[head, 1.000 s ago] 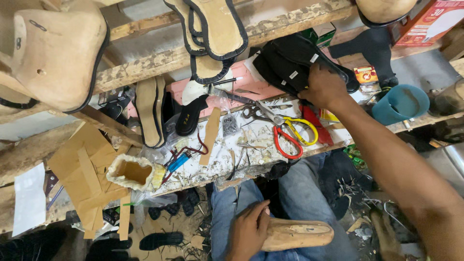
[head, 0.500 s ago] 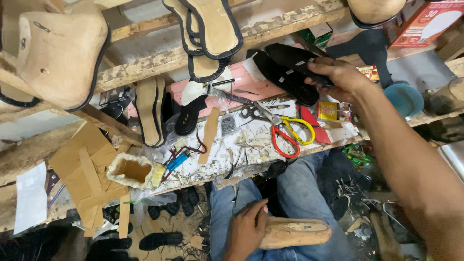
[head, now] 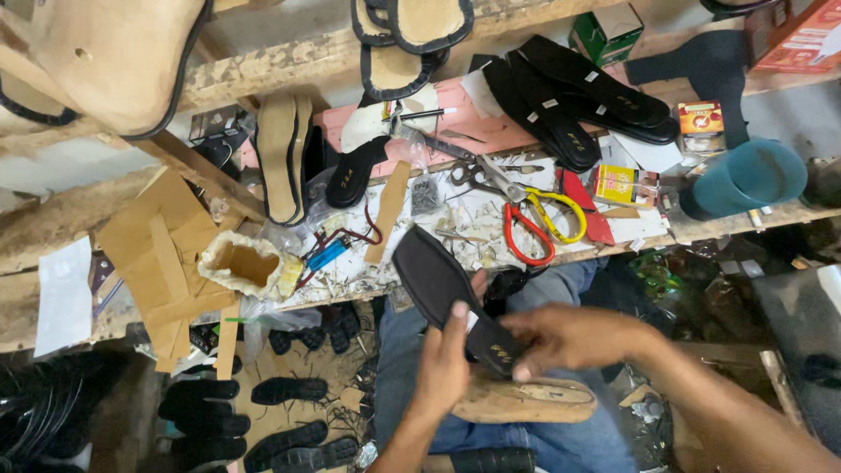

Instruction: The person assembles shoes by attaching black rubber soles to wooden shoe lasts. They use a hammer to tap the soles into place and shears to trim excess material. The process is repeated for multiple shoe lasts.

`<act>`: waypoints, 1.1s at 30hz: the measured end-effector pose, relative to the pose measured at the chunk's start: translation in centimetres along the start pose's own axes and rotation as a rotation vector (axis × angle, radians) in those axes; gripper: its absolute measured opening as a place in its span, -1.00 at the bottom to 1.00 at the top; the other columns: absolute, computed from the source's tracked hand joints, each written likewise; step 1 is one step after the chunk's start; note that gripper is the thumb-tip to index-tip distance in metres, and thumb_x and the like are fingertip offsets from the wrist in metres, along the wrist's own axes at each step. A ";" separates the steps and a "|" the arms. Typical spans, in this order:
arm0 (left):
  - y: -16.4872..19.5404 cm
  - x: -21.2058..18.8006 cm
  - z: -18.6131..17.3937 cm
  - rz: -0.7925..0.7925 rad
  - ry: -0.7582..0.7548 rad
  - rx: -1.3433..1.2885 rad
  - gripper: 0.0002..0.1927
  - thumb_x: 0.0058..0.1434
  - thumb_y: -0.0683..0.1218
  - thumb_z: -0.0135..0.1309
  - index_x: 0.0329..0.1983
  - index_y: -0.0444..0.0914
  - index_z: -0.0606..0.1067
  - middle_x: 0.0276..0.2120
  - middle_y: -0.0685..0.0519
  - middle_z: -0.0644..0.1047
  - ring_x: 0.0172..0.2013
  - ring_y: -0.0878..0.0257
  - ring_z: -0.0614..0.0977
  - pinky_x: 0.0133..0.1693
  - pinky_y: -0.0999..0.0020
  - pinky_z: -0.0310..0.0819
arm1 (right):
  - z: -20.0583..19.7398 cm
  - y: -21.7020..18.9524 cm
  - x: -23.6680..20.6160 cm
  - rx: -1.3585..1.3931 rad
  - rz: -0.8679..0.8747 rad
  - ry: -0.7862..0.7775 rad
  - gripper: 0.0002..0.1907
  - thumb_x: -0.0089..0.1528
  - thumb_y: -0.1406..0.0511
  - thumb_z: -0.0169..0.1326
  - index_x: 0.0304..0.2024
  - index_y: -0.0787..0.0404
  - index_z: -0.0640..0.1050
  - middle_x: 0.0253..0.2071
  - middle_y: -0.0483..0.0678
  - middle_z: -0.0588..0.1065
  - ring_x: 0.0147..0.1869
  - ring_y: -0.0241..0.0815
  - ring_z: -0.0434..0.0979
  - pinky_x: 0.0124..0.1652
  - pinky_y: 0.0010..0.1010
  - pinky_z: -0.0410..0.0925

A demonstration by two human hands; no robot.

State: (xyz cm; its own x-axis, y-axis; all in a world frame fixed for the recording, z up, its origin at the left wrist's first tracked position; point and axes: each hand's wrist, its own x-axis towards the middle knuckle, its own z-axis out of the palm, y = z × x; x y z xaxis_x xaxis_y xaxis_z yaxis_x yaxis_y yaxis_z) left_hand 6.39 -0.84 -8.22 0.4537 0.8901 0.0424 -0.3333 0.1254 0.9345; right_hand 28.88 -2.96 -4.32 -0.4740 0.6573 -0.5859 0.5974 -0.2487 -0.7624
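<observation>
Left hand point(head: 444, 363) and right hand point(head: 569, 337) grip black insole point(head: 442, 285) above wooden shoe last point(head: 526, 401) on lap; scissors point(head: 530, 219) on cluttered workbench point(head: 455, 215).

Matt black insole point(head: 447, 293) (cloth-like face) above a smooth pale wooden last point(head: 526, 401); at one o'clock, glossy plastic-handled scissors point(head: 534, 223) on the rough, scarred wooden bench point(head: 263, 70)
</observation>
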 end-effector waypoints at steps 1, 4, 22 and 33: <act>0.5 0.4 -0.3 -0.088 0.050 -0.066 -0.26 0.48 0.26 -0.21 0.35 -0.49 0.32 0.23 -0.29 0.46 0.13 0.03 0.52 0.07 0.28 0.43 | 1.5 0.3 -0.3 -0.120 -0.083 -0.050 -0.06 0.10 0.07 0.34 0.43 0.22 0.26 0.18 0.09 0.52 0.20 -0.13 0.53 0.17 -0.32 0.37; 2.0 1.0 -2.1 -0.256 0.089 -0.293 -0.11 0.41 0.38 -0.36 0.23 -0.53 0.43 -0.11 -0.30 0.57 -0.31 0.08 0.67 -0.27 0.26 0.63 | 5.4 1.9 -1.2 -0.312 -0.263 -0.067 0.03 0.16 0.08 0.37 0.53 0.25 0.17 0.36 0.18 0.37 0.39 0.00 0.28 0.28 -0.23 0.17; 1.5 -1.6 0.0 -0.040 0.129 -0.136 -0.18 0.43 0.31 -0.20 0.54 -0.30 0.10 0.36 -0.03 0.37 0.31 0.11 0.46 0.31 0.14 0.34 | 11.5 0.1 2.2 -0.247 -0.557 1.082 -0.40 0.39 0.31 -0.33 0.46 0.43 0.16 0.49 0.34 0.17 0.59 0.25 0.03 0.42 0.04 -0.03; -0.4 -1.6 -2.4 0.216 -0.521 1.612 -0.41 0.22 0.05 0.25 0.23 -0.26 0.37 0.05 -0.03 0.51 0.04 0.03 0.55 0.10 0.09 0.33 | 9.9 1.3 4.3 -0.293 -0.646 0.790 -0.12 0.35 0.01 0.00 0.49 0.44 0.07 0.42 0.30 0.23 0.47 0.29 0.16 0.36 0.15 0.06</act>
State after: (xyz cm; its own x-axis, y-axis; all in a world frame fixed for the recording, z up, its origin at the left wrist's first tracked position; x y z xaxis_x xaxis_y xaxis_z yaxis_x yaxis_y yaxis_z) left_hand 3.88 -1.24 -9.52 0.8267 0.5626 0.0029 0.5415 -0.7971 0.2673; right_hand 21.22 -7.52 -10.56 -0.2653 0.9053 0.3317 0.5649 0.4248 -0.7074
